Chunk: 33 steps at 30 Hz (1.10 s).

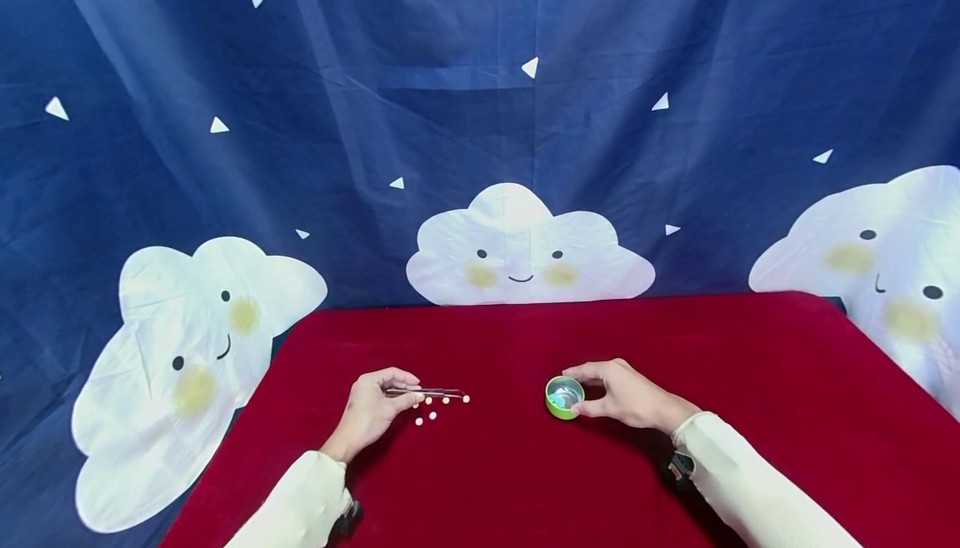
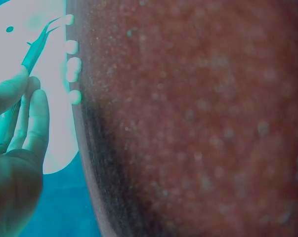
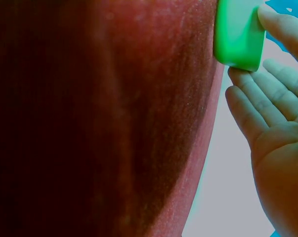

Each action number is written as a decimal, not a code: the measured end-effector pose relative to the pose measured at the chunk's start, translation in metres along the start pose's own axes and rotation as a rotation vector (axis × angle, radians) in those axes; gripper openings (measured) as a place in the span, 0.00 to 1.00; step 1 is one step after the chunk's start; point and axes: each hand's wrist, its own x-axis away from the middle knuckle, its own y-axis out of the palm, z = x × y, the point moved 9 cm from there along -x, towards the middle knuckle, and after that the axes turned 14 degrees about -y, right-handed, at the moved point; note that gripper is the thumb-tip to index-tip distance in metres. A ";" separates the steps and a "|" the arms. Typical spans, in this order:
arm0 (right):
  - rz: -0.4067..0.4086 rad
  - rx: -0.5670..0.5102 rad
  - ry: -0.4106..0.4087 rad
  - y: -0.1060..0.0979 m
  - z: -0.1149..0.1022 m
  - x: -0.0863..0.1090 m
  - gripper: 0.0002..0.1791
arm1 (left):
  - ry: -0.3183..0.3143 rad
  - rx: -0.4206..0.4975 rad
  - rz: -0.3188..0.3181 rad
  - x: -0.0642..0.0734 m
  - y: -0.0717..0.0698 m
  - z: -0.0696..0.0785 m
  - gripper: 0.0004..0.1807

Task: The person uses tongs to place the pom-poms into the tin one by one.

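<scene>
Between thumb and fingers, my left hand pinches a pair of metal tweezers, which points right with bent tips. The tips meet a small pale round pellet; whether they grip it I cannot tell. In the left wrist view that pellet lies at the end of a row. Several similar pellets lie on the cloth beside the left fingers. My right hand grips a small round green tin by its side. Something light blue is inside the tin, whose inner wall is silvery.
A red cloth covers the table. Behind it hangs a dark blue curtain with white clouds and small white triangles. Each wrist carries a dark device, the right one below the sleeve cuff.
</scene>
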 end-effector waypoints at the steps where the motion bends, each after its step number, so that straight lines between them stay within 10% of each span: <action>1: 0.000 0.005 -0.002 0.000 0.000 0.000 0.29 | -0.002 -0.001 -0.001 0.000 0.000 0.000 0.11; 33: 0.002 -0.014 0.010 0.001 0.002 0.000 0.28 | 0.007 -0.054 -0.014 -0.003 0.005 0.004 0.10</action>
